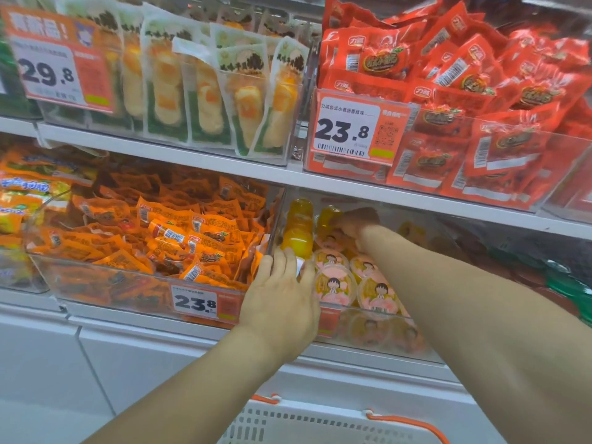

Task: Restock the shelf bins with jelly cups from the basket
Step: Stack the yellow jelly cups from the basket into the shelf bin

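Note:
A clear shelf bin (378, 344) on the lower shelf holds several jelly cups (378, 293) with pink cartoon lids, lying flat. At its left wall a column of orange jelly cups (296, 229) stands on edge. My left hand (282, 296) lies over the bin's front left corner, and its fingers curl round a cup at the foot of that column. My right hand (358, 222) reaches deep into the bin and grips an orange jelly cup (328, 216) at the back. The white basket (307, 424) with orange handles shows at the bottom edge; its inside is hidden.
Left of it is a bin of orange snack packets (153, 245) with a 23.8 price tag (195, 302). Above, a shelf board (416, 197) hangs low over the jelly bin. It carries red packets (464, 100) and green-and-white packets (198, 91).

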The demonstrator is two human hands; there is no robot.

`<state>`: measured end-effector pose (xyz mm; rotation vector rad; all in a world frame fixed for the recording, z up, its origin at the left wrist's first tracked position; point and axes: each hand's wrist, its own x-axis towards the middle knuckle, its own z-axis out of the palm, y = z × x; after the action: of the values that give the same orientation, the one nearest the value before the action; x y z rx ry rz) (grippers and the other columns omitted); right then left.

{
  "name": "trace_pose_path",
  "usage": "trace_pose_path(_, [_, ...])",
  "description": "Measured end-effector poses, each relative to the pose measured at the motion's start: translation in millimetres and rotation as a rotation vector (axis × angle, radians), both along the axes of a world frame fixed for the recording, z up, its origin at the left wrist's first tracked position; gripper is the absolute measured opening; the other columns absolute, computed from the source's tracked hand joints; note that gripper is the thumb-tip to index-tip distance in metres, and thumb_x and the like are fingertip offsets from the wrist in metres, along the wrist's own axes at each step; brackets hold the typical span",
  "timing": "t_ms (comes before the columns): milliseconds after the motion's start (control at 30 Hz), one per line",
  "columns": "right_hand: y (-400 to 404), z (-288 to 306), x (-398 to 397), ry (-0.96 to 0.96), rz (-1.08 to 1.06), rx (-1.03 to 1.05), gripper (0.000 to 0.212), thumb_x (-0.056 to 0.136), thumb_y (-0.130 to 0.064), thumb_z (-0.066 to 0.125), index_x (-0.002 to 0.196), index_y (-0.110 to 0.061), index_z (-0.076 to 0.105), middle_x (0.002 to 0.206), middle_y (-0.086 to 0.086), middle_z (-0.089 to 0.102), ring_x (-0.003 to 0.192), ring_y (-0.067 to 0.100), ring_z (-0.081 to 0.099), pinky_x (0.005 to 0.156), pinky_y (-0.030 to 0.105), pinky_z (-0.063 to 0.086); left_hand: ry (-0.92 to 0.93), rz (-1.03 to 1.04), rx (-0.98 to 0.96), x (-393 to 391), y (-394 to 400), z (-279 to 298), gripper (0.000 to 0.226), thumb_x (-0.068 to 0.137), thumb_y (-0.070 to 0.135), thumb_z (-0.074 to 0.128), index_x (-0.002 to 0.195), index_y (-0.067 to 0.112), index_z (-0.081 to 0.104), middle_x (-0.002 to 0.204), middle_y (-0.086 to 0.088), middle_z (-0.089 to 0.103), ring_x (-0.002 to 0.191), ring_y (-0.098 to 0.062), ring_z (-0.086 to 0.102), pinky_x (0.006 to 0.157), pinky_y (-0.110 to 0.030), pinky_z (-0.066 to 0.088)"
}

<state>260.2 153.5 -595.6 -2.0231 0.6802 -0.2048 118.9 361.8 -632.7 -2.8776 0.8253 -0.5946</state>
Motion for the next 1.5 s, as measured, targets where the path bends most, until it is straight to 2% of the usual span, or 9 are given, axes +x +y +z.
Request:
trace_pose_path(100, [11,7,-6,-0.004,-0.018,-0.140,0.039,0.077,-0.021,0.080,0.108,-0.001,0.067,0.109,0.014,0.071,0.093,0.028,0.071,0.079,0.035,0.060,-0.036,-0.029,-0.053,3,-1,-3,0.054,0.089,0.039,0.032,0.124,0.010,0.062,0.109,-0.021,0.060,0.101,-0.039,0.054,0.091,-0.048,0.028])
trace_pose_path(200, [13,10,-9,0.008,-0.017,-0.236,0.041,0.081,-0.024,0.078,0.114,-0.003,0.066,0.114,0.012,0.070,0.099,0.026,0.069,0.058,0.023,0.050,-0.052,-0.056,-0.131,4,-1,-1,0.054,0.087,0.039,0.034,0.124,0.010,0.062,0.100,-0.015,0.057,0.093,-0.034,0.053,0.087,-0.046,0.031])
trace_pose_path(367, [10,20,-15,0.052,0.068,-0.431,0.012,0.085,-0.021,0.068,0.090,-0.010,0.063,0.099,0.008,0.068,0.079,0.020,0.063,0.038,0.017,0.034,-0.072,-0.100,-0.211,5,5,1,0.050,0.089,0.041,0.033,0.117,0.011,0.062,0.097,-0.010,0.055,0.088,-0.029,0.052,0.081,-0.043,0.040])
trace_pose_path(467, [11,32,-32,0.041,0.125,-0.523,0.028,0.089,-0.016,0.059,0.116,-0.013,0.066,0.125,0.009,0.065,0.107,0.023,0.063,0.078,0.022,0.055,-0.032,-0.118,-0.203,8,8,2,0.051,0.089,0.041,0.028,0.118,0.014,0.060,0.099,-0.006,0.055,0.089,-0.027,0.054,0.082,-0.041,0.040])
trace_pose_path(600, [19,42,-65,-0.066,0.191,-0.567,0.030,0.096,-0.020,0.054,0.121,-0.009,0.066,0.131,0.011,0.064,0.119,0.027,0.060,0.102,0.034,0.047,0.049,-0.141,-0.180,13,12,7,0.053,0.088,0.033,0.021,0.129,0.018,0.052,0.114,-0.001,0.056,0.101,-0.025,0.055,0.087,-0.039,0.028])
trace_pose_path(867, [16,43,-130,-0.226,0.207,-0.497,0.024,0.090,-0.021,0.063,0.105,-0.003,0.069,0.099,0.009,0.071,0.093,0.024,0.067,0.070,0.028,0.048,0.072,-0.228,-0.213,15,16,5,0.054,0.086,0.019,0.044,0.140,0.015,0.046,0.152,-0.005,0.041,0.145,-0.024,0.030,0.099,-0.040,0.026])
trace_pose_path(1067, [40,22,-191,-0.506,0.338,-0.523,0.004,0.088,-0.018,0.066,0.086,-0.022,0.066,0.080,-0.014,0.061,0.074,0.003,0.057,0.067,0.019,0.040,-0.064,-0.397,-0.688,-17,23,7,0.019,0.078,0.008,0.045,0.091,0.011,0.058,0.093,0.001,0.054,0.090,-0.022,0.051,0.078,-0.033,0.041])
trace_pose_path(1267, [67,-67,-260,-0.771,0.477,-0.373,0.010,0.086,-0.005,0.066,0.085,-0.014,0.062,0.074,-0.008,0.053,0.061,0.008,0.048,0.059,0.018,0.038,0.400,-0.358,-0.494,-65,26,-72,0.016,0.076,0.027,0.036,0.082,0.023,0.051,0.075,0.009,0.055,0.069,-0.021,0.055,0.058,-0.034,0.044])
trace_pose_path(1500, [68,-248,-308,-0.136,0.563,-0.217,0.006,0.088,-0.025,0.057,0.093,-0.024,0.061,0.079,-0.012,0.057,0.068,0.002,0.053,0.067,0.025,0.047,1.061,0.177,-0.086,-107,19,-224,0.037,0.089,0.024,0.047,0.122,0.008,0.052,0.123,-0.013,0.057,0.114,-0.032,0.057,0.092,-0.039,0.047])
